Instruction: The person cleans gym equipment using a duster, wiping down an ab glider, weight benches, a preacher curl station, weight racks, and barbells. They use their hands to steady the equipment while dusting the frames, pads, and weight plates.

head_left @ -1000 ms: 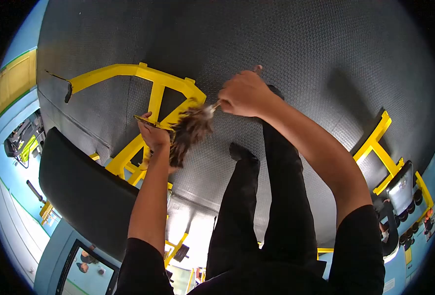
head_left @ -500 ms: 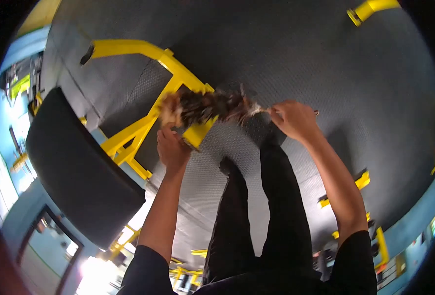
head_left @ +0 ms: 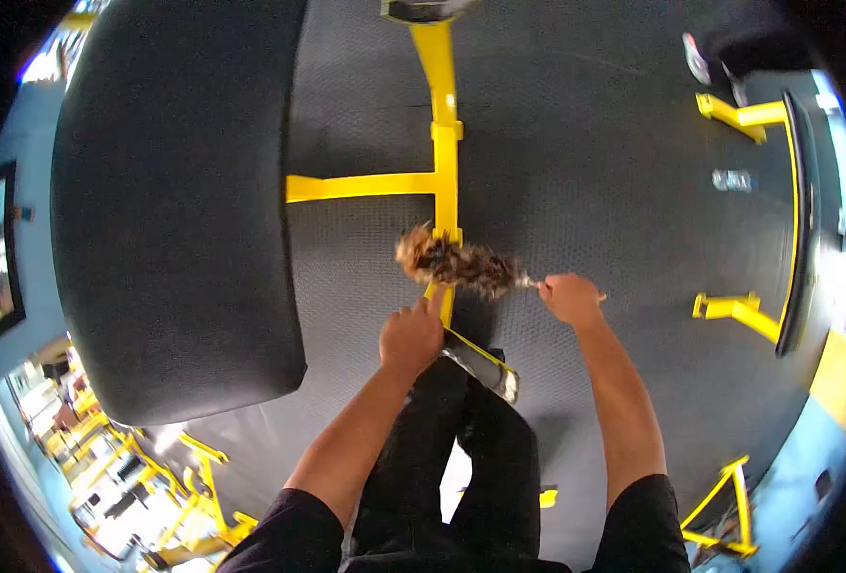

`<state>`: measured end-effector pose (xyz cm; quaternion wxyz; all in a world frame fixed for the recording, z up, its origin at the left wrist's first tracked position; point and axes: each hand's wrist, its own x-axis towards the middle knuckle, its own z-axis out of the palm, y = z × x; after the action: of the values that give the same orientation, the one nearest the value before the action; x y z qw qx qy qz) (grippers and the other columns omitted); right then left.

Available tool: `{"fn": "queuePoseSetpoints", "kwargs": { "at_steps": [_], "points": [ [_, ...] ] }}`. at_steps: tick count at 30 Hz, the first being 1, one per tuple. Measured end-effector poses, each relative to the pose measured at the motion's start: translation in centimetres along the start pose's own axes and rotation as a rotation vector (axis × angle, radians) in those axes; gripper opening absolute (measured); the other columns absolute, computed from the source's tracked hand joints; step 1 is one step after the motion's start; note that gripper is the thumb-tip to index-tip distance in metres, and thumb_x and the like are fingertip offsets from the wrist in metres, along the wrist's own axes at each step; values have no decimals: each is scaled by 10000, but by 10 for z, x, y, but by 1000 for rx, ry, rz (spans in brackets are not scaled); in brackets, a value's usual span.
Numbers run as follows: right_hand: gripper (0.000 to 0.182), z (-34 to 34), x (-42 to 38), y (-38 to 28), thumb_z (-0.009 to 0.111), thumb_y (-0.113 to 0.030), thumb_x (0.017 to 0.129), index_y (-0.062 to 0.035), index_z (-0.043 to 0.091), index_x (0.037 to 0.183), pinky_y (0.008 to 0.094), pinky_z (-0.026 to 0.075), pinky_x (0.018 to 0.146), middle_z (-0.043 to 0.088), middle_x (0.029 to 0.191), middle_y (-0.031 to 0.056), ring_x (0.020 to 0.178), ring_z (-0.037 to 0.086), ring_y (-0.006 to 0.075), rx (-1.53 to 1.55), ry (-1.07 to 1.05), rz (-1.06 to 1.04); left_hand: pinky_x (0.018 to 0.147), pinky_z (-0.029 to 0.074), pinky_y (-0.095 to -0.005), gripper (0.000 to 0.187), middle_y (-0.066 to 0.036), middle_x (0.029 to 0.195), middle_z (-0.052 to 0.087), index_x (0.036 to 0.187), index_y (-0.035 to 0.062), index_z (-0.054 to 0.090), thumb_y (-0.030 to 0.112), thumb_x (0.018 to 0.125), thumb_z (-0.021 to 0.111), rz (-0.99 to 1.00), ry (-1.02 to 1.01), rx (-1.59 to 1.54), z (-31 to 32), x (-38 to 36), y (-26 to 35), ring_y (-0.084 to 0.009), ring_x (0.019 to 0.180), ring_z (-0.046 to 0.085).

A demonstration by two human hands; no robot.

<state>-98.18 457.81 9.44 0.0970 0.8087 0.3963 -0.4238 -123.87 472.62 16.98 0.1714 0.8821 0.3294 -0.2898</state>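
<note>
A feather duster [head_left: 475,267] with brown and dark feathers lies across my view, over the yellow frame bar [head_left: 447,205]. My right hand [head_left: 571,298] is closed around its thin handle, whose end sticks out past the fist. Below the feathered tip, my left hand [head_left: 411,336] holds nothing; a finger stretches up alongside the yellow bar, close to the feathers. The bar belongs to a gym bench with a large black pad [head_left: 179,210] on my left.
Black textured flooring [head_left: 576,172] spreads around my legs. Off to the right stands another yellow-framed bench [head_left: 793,229], with a plastic bottle [head_left: 733,180] on the floor beside it. Another person's shoe [head_left: 697,59] shows at upper right. More yellow machines [head_left: 193,487] stand lower left.
My view has turned, so the bench frame now runs upright in front of me. The duster has moved right and lower in view, still in my right hand; my left hand has shifted right too.
</note>
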Motion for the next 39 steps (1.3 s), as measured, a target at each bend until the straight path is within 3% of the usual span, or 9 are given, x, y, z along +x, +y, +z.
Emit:
{"fn": "queuePoseSetpoints", "kwargs": {
  "at_steps": [13, 16, 18, 20, 21, 26, 33, 34, 39],
  "points": [
    [420, 24, 30, 41, 462, -456, 995, -78, 643, 1023, 535, 465, 880, 661, 1071, 192, 1023, 617, 404, 29, -293, 90, 683, 557, -466, 490, -120, 1061, 664, 1363, 91, 495, 277, 910, 522, -124, -114, -189, -8, 4, -2, -317, 775, 693],
    [393, 17, 81, 49, 458, -457, 988, -106, 627, 1038, 558, 435, 910, 649, 1076, 212, 1047, 605, 415, -131, -124, 153, 681, 557, -455, 435, -110, 1037, 672, 1288, 99, 562, 253, 882, 540, -153, -93, -224, -8, 6, -2, -303, 770, 693],
    [349, 25, 153, 89, 458, -393, 994, -84, 617, 961, 559, 438, 834, 657, 967, 186, 966, 613, 406, -147, 71, -104, 682, 557, -448, 395, -92, 1005, 679, 1224, 109, 603, 238, 852, 563, -177, -92, -198, -5, 7, 0, -290, 764, 692],
    [314, -15, 221, 92, 477, -353, 992, -82, 635, 999, 528, 423, 913, 657, 1013, 169, 1025, 605, 367, -187, 148, -57, 668, 552, -421, 374, -59, 998, 685, 1163, 119, 621, 236, 808, 610, -194, -98, -178, 4, 5, -2, -255, 759, 685],
    [314, -35, 255, 99, 470, -353, 994, -88, 636, 1014, 523, 440, 895, 662, 1008, 165, 1007, 616, 373, -235, 214, -89, 531, 525, -354, 293, -31, 897, 678, 1019, 126, 664, 241, 751, 641, -117, 101, -120, 8, 5, -5, -195, 600, 644],
    [374, -125, 357, 95, 399, -411, 1022, -104, 608, 1064, 506, 468, 813, 679, 1035, 152, 985, 622, 378, -150, 431, -189, 516, 518, -327, 285, -40, 943, 717, 1009, 104, 677, 223, 751, 644, -118, 29, -62, 1, 8, -4, -166, 591, 638],
    [343, -55, 304, 73, 431, -402, 1000, -92, 576, 993, 569, 483, 751, 665, 927, 244, 897, 626, 469, -36, -22, -265, 567, 519, -376, 250, -41, 846, 640, 961, 116, 657, 207, 730, 626, -148, 19, -86, 7, 6, -1, -210, 630, 622],
    [348, -34, 284, 67, 429, -403, 1001, -88, 573, 975, 572, 487, 734, 660, 898, 251, 874, 626, 473, 20, -51, -241, 512, 525, -306, 277, -53, 821, 694, 984, 87, 683, 259, 773, 633, -109, 6, -28, 3, 8, -4, -156, 616, 659],
    [348, -2, 243, 5, 413, -381, 1021, -63, 546, 969, 565, 475, 722, 661, 906, 238, 877, 622, 464, 175, 1, -284, 472, 501, -326, 216, -19, 733, 596, 854, 133, 617, 314, 746, 665, -108, 54, -18, 11, 6, -4, -170, 569, 613]
  ]
}}
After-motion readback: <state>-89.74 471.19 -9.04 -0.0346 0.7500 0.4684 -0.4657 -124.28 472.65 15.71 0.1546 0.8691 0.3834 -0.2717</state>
